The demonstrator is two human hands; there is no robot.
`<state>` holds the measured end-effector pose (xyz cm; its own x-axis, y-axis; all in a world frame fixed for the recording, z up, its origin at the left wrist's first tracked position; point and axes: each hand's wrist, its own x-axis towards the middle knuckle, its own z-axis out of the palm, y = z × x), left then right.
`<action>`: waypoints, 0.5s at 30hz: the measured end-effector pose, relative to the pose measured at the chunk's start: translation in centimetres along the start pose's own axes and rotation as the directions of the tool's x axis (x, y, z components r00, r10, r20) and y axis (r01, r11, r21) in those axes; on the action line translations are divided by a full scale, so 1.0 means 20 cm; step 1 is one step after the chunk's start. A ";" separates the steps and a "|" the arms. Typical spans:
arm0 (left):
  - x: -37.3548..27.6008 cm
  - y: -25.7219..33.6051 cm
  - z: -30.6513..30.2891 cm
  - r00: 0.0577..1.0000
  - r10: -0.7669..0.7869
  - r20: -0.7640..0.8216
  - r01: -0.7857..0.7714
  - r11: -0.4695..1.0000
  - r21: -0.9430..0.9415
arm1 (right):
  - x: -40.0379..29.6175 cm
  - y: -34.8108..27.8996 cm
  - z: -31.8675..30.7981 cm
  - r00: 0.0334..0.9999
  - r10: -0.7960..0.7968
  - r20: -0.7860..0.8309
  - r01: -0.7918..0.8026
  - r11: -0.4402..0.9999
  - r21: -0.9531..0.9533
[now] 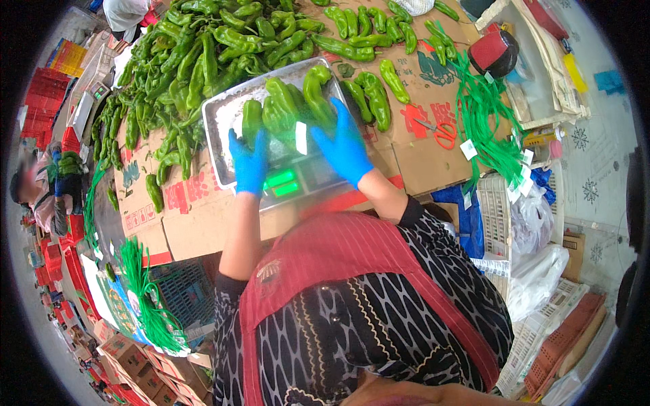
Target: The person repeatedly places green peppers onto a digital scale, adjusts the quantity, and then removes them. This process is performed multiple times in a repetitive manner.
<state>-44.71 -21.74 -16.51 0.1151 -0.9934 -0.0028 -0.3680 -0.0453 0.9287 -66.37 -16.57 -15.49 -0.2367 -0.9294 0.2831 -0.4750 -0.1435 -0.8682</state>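
Several green peppers (280, 104) lie grouped in a metal weighing pan (215, 137), with a white tag (301, 138) over their lower ends. Below the pan glows the green display (280, 179) of a scale. My left hand (249, 165), in a blue glove, is at the lower end of the leftmost pepper (252, 117), fingers apart. My right hand (346, 147), also blue-gloved, has thumb and fingers spread around the lower end of the rightmost pepper (318, 91). Blur hides whether either hand bears any weight.
A large pile of green peppers (203, 56) covers the cardboard-topped table (203, 228) behind the pan. Orange-handled scissors (445, 135) lie to the right, beside green mesh bags (487, 116) with white tags. More mesh bags (147, 304) hang at left. A person (48, 188) is farther left.
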 end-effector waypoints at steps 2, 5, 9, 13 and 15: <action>0.10 -0.01 0.02 1.000 0.010 0.013 -0.011 0.998 0.057 | 0.08 0.00 0.03 0.996 0.081 0.040 -0.080 0.996 -0.032; 0.17 0.03 0.04 0.995 -0.087 0.042 0.088 0.996 -0.010 | 0.24 -0.05 0.04 0.932 0.336 0.134 -0.335 0.942 -0.028; 0.19 0.17 0.09 0.898 -0.271 0.347 0.401 0.830 -0.388 | 0.39 0.22 0.16 0.861 0.437 0.259 -0.486 0.857 0.172; 0.12 0.25 0.04 0.792 -0.252 0.557 0.597 0.513 -0.617 | 0.31 0.11 0.22 0.737 0.439 0.514 -0.671 0.386 0.633; 0.11 0.25 0.04 0.711 -0.152 0.686 0.687 0.358 -0.633 | 0.31 0.24 0.30 0.722 0.292 0.627 -0.658 0.012 0.753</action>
<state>-47.09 -24.18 -12.26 -0.4954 -0.7725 -0.3973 0.5309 -0.6312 0.5654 -65.12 -25.11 -20.38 0.2218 -0.9264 -0.3043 0.7881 0.3541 -0.5035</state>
